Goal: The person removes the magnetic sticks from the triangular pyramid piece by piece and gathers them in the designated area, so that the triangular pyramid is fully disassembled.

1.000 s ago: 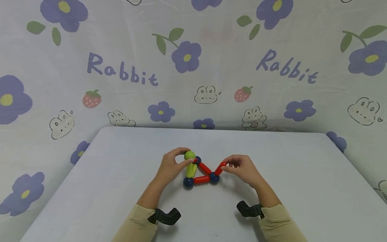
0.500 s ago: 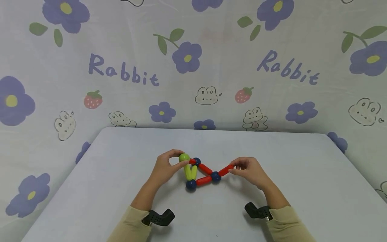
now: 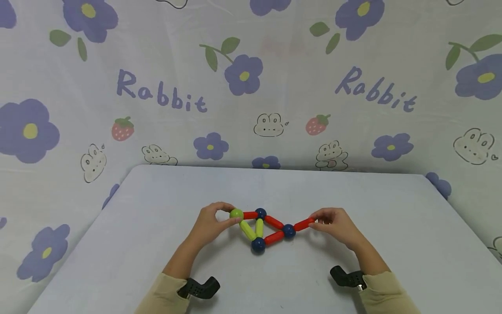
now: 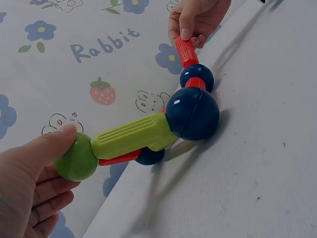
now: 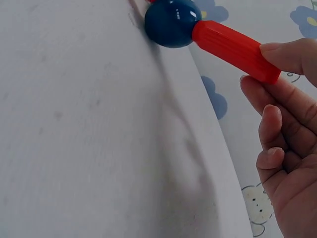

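Between both hands is a joined figure of ribbed rods and balls. My left hand (image 3: 210, 225) pinches its green ball (image 3: 236, 214) between thumb and fingers. From that ball a red rod (image 3: 250, 215) runs to the far dark blue ball (image 3: 260, 213), and a yellow-green rod (image 3: 247, 230) to the near dark blue ball (image 3: 258, 245). Another yellow-green rod (image 3: 259, 228) links those two blue balls. Two red rods meet at the right-hand dark blue ball (image 3: 289, 231). My right hand (image 3: 337, 225) pinches the free end of the red rod (image 5: 237, 49) sticking out from it.
A white table (image 3: 157, 209) lies under the figure. Behind it hangs a pale cloth (image 3: 290, 78) printed with flowers, rabbits and strawberries. Each wrist wears a black camera mount (image 3: 201, 288), with a beige sleeve (image 3: 164, 296) behind it.
My hands have moved apart, the left one leftward and the right one rightward. The figure has spread out flatter, its green ball swinging left and the held red rod tilting outward.
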`<state>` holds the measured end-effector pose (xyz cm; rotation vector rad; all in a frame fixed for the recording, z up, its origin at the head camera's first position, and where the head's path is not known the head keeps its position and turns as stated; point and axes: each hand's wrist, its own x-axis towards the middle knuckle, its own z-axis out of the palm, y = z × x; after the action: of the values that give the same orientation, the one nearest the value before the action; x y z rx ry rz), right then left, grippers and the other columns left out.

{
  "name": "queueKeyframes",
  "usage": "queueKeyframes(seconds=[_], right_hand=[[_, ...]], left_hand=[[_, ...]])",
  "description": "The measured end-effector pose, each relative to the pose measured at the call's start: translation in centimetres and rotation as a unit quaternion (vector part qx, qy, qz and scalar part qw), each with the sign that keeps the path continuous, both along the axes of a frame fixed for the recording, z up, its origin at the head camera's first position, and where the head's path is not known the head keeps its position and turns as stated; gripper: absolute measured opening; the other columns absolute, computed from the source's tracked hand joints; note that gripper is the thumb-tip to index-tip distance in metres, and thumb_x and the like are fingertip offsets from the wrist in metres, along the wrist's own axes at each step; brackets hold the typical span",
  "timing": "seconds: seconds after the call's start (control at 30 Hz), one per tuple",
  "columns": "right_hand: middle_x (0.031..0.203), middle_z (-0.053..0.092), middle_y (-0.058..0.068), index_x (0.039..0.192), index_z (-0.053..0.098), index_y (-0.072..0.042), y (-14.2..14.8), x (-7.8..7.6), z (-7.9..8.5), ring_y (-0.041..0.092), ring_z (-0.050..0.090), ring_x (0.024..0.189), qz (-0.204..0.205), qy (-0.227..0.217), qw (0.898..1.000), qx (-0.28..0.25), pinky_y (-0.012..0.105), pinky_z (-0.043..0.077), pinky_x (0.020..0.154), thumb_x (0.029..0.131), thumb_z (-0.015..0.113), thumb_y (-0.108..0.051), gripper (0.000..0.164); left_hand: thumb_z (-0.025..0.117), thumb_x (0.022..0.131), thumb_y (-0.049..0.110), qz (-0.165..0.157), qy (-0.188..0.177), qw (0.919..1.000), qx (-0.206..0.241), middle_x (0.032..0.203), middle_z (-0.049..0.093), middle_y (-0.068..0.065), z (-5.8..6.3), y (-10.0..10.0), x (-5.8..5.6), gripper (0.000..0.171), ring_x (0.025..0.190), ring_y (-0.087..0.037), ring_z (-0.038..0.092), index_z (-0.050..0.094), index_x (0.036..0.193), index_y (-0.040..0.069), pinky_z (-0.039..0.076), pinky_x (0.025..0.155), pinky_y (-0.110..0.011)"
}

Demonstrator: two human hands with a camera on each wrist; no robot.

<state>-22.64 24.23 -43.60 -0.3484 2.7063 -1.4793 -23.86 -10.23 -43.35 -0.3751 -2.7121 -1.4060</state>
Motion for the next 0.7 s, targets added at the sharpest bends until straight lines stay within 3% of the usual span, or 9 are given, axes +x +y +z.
queueKeyframes(seconds=[0.3, 0.7], right_hand=[[0.073, 0.056, 0.005, 0.096, 0.068, 0.000, 0.54, 0.58, -0.05, 0.010, 0.045, 0.068, 0.001, -0.008, 1.000, 0.000, 0.020, 0.036, 0.057, 0.078, 0.072, -0.012, 0.022], [0.078, 0.064, 0.010, 0.098, 0.069, 0.001, 0.96, 0.86, -0.56, 0.008, 0.049, 0.067, 0.010, -0.005, 1.000, -0.009, 0.020, 0.040, 0.057, 0.081, 0.071, -0.016, 0.024]], left_hand=[[0.075, 0.076, 0.036, -0.004, -0.020, 0.9997, -0.017, 0.104, 0.067, 0.002, -0.28, -0.60, 0.02, 0.036, 0.116, -0.022, 0.054, 0.067, 0.105, 0.017, 0.037, 0.103, -0.051], [0.076, 0.076, 0.031, -0.012, -0.020, 0.9997, 0.001, 0.107, 0.068, 0.002, -0.67, -0.85, 0.34, 0.036, 0.119, -0.023, 0.053, 0.068, 0.108, 0.016, 0.034, 0.104, -0.052]])
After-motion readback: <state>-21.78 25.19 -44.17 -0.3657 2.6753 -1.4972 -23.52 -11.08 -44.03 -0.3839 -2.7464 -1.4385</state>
